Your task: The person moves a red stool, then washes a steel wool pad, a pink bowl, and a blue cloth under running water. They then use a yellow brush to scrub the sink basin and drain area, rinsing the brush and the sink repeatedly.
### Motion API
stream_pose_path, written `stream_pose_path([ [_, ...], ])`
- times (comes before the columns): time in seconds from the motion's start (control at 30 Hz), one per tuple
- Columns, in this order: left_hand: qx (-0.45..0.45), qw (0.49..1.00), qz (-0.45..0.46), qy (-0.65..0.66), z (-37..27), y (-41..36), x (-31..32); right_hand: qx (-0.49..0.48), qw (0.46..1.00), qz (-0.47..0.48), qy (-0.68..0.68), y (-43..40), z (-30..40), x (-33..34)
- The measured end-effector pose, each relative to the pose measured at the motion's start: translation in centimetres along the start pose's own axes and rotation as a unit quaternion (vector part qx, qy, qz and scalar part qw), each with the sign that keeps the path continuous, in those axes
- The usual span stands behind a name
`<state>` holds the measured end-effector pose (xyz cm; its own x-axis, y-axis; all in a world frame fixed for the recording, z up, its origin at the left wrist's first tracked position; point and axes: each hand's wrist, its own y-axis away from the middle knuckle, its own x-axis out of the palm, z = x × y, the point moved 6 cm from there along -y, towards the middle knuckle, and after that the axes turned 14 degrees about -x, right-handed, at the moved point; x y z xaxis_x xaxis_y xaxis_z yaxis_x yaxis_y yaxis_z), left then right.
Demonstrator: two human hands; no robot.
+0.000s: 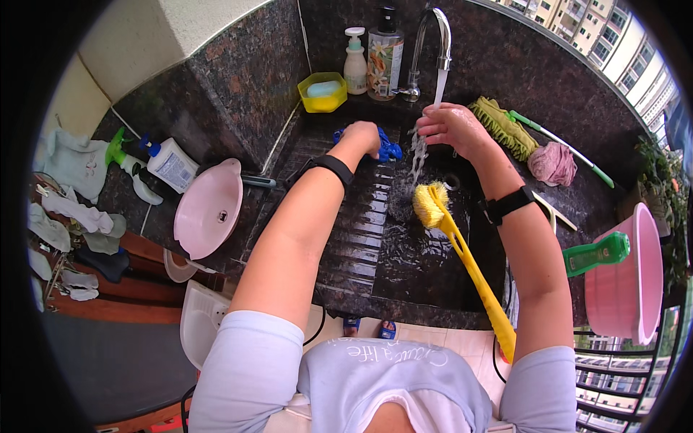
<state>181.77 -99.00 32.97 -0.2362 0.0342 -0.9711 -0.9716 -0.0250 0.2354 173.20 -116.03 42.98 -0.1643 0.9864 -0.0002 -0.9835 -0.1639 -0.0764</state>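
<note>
My left hand (361, 135) grips a bunched wet blue cloth (387, 145) against the ribbed washboard side (352, 233) of a dark stone sink. Its fingertips are partly hidden behind the hand. My right hand (457, 127) is empty, wet and held with the fingers stretched out beside the stream of water (440, 86). The water falls from a curved chrome faucet (444, 38) into the basin. A yellow long-handled scrub brush (465, 254) lies slantwise over the right part of the sink, bristles near the splash, its handle end beside my right arm.
Behind the sink stand a yellow soap dish (325, 105) with a blue bar and two pump bottles (355, 65). A pink basin (208, 211) leans at left. At right are a green chenille mitt (503, 127), a pink mesh ball (552, 163), a green bottle (595, 254) and a pink tub (612, 292).
</note>
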Motion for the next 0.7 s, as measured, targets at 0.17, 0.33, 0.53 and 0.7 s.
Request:
stream_pose_path([
  [0.17, 0.052, 0.979, -0.058, 0.186, -2.8, 2.6, -0.8, 0.057, 0.973, 0.054, 0.219, -0.1, -1.8, -0.1],
  [0.33, 0.115, 0.797, 0.013, 0.593, -7.1, 4.2, -2.7, 0.117, 0.982, -0.047, 0.144, 0.9, -4.9, -3.0],
  [0.53, 0.005, 0.53, 0.118, 0.84, -8.6, 5.3, -1.5, 0.081, 0.993, -0.059, -0.062, 0.4, -5.0, -2.7],
  [0.7, -0.069, 0.429, 0.282, 0.855, -8.3, 7.3, -1.6, -0.074, 0.985, -0.142, -0.066, -1.3, -3.8, -4.0],
])
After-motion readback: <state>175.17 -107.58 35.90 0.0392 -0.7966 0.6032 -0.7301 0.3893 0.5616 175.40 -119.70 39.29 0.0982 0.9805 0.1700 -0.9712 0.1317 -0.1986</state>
